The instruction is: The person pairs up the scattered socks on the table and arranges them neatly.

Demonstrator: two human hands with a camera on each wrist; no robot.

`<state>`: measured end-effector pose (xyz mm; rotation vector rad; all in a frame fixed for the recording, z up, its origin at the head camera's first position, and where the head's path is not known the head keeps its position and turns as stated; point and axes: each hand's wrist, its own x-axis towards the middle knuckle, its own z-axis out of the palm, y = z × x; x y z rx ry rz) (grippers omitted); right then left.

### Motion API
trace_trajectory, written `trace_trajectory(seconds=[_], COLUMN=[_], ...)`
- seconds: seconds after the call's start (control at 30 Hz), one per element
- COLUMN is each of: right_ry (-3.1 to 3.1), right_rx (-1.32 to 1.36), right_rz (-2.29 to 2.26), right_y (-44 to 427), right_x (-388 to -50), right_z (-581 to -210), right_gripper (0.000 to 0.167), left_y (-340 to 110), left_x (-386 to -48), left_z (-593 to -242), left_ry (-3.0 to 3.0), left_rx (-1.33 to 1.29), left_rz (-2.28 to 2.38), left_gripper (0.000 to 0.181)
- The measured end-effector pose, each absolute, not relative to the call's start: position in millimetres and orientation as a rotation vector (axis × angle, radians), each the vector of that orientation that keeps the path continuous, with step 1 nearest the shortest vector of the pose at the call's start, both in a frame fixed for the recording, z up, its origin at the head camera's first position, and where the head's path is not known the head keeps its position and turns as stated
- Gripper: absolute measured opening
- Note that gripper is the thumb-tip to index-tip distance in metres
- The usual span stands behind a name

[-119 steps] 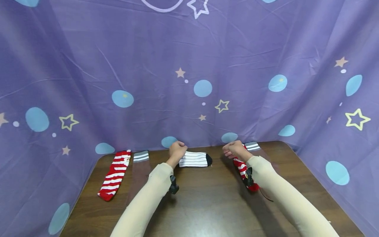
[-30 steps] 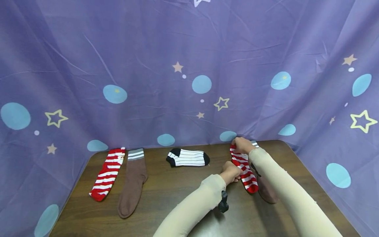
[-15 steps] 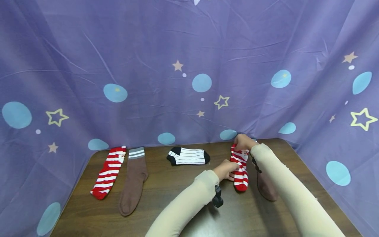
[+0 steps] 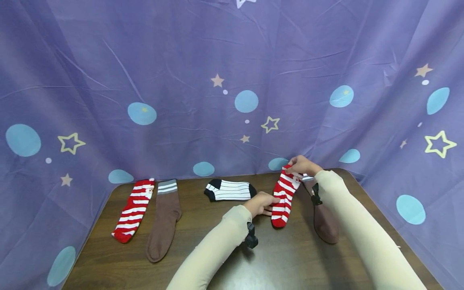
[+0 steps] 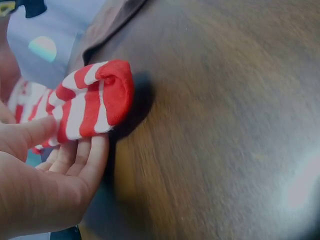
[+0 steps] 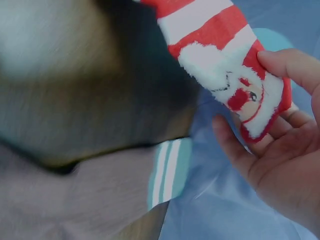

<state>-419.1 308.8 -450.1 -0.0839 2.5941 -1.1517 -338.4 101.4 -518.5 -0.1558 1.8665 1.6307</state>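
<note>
A red and white striped sock (image 4: pixel 282 197) is held up off the table at the right of the head view. My right hand (image 4: pixel 303 165) pinches its cuff, thumb on top and fingers beneath, beside a Santa face (image 6: pixel 247 100). My left hand (image 4: pixel 262 204) pinches the sock's side nearer the toe; in the left wrist view the thumb of that hand (image 5: pixel 55 175) lies over the striped fabric (image 5: pixel 82 110) and the fingers are under it. Beneath the right forearm lies a brown sock (image 4: pixel 326 225), whose grey cuff with white stripes (image 6: pixel 170 170) shows in the right wrist view.
On the wooden table (image 4: pixel 203 241), a white ankle sock (image 4: pixel 233 190) with black toe and heel lies at the back middle. Another red striped sock (image 4: pixel 133 211) and another brown sock (image 4: pixel 163 225) lie at the left. A purple curtain (image 4: pixel 188 100) hangs behind.
Both hands have come to the striped sock, which lay beside the right brown sock. It has risen and moved left, its toe swinging left. My left hand has left the white ankle sock.
</note>
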Motion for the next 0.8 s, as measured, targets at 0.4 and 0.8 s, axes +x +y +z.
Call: trace_trajectory(seconds=[0.4, 0.8], right_ry=[2.314, 2.000], right_rx=[0.066, 0.077], right_rz=[-1.370, -1.639], right_y=[309.7, 329.2], right_x=[-420.8, -407.4], right_z=[-419.2, -410.6], right_gripper=[0.045, 0.027], left_y=[74.6, 27.6], left_x=[-354.0, -375.7], left_z=[-513.0, -484.6], left_ry=[1.846, 1.872], left_rx=[-0.023, -0.039], left_rz=[1.630, 1.666], left_gripper=[0.037, 0.057])
